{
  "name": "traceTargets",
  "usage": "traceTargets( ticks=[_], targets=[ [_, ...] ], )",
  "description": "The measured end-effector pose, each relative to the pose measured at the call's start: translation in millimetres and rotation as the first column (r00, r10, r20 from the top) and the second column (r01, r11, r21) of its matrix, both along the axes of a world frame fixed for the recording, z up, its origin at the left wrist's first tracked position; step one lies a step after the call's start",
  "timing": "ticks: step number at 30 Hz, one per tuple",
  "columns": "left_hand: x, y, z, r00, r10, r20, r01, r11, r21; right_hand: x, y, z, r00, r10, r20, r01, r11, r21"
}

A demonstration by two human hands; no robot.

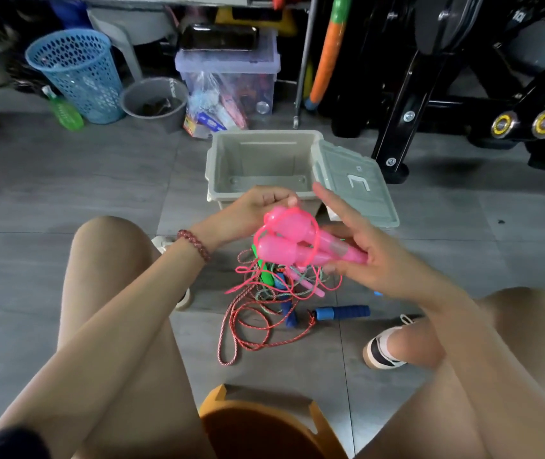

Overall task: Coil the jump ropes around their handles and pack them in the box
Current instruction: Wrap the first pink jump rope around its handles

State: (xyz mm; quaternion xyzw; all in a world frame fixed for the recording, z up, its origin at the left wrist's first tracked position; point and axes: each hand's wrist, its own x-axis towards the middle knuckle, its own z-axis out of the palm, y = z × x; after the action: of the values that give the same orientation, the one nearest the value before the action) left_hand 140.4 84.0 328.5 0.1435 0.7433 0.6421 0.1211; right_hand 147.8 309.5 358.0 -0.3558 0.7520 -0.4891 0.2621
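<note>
On grey tiles (65, 200), tangled ropes (272, 288) lie near the box (264, 160).

My left hand (264, 207) is curled, fingertips pinching the rope (314, 223). My right hand (377, 260) grips the handles (284, 250) across its fingers, forefinger pointing straight out. Both forearms reach forward between my bare knees.
</note>
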Motion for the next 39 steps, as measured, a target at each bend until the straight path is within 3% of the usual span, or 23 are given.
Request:
traceTargets(
  ticks=[5, 9, 11, 13, 15, 18, 21, 25, 30, 39],
  targets=[
    [-0.5, 11.9, -12.5, 0.996, 0.083, -0.018, -0.084, 0.995, -0.049, -10.2, 3.6, -9.4, 0.945, -0.326, 0.031, 0.326, 0.927, -0.185],
    [3.9, 24.2, -10.5, 0.977, 0.198, -0.085, -0.197, 0.98, 0.019, -16.1, -1.8, -20.5, 0.876, -0.482, 0.035, 0.478, 0.855, -0.203],
    [6.4, 27.2, -9.4, 0.947, 0.278, -0.161, -0.283, 0.959, -0.009, -15.0, -9.3, -26.7, 0.867, -0.499, -0.002, 0.489, 0.85, -0.196],
    [8.9, 28.2, -7.8, 0.905, 0.322, -0.279, -0.372, 0.916, -0.152, -13.9, -15.2, -29.4, 0.863, -0.504, 0.007, 0.497, 0.848, -0.182],
    [12.2, 29.2, -4.9, 0.877, 0.312, -0.366, -0.414, 0.877, -0.243, -13.1, -18.0, -31.0, 0.865, -0.5, -0.032, 0.489, 0.857, -0.163],
    [16.2, 30.8, -2.6, 0.848, 0.346, -0.401, -0.46, 0.857, -0.232, -10.9, -18.4, -29.6, 0.881, -0.466, -0.087, 0.454, 0.882, -0.127],
    [16.8, 29.0, -2.5, 0.835, 0.268, -0.48, -0.456, 0.826, -0.332, -11.5, -17.1, -30.1, 0.892, -0.438, -0.112, 0.431, 0.898, -0.087],
    [17.1, 24.7, -0.6, 0.842, 0.2, -0.501, -0.433, 0.805, -0.407, -11.7, -14.1, -29.8, 0.921, -0.379, -0.086, 0.373, 0.924, -0.082],
    [19.6, 23.8, 3.0, 0.841, 0.165, -0.515, -0.437, 0.768, -0.468, -11.3, -10.5, -24.1, 0.904, -0.422, -0.074, 0.416, 0.906, -0.082],
    [19.7, 27.4, -5.1, 0.91, 0.132, -0.393, -0.326, 0.813, -0.482, -7.8, -19.4, -24.3, 0.9, -0.43, -0.067, 0.423, 0.901, -0.102]
  ],
)
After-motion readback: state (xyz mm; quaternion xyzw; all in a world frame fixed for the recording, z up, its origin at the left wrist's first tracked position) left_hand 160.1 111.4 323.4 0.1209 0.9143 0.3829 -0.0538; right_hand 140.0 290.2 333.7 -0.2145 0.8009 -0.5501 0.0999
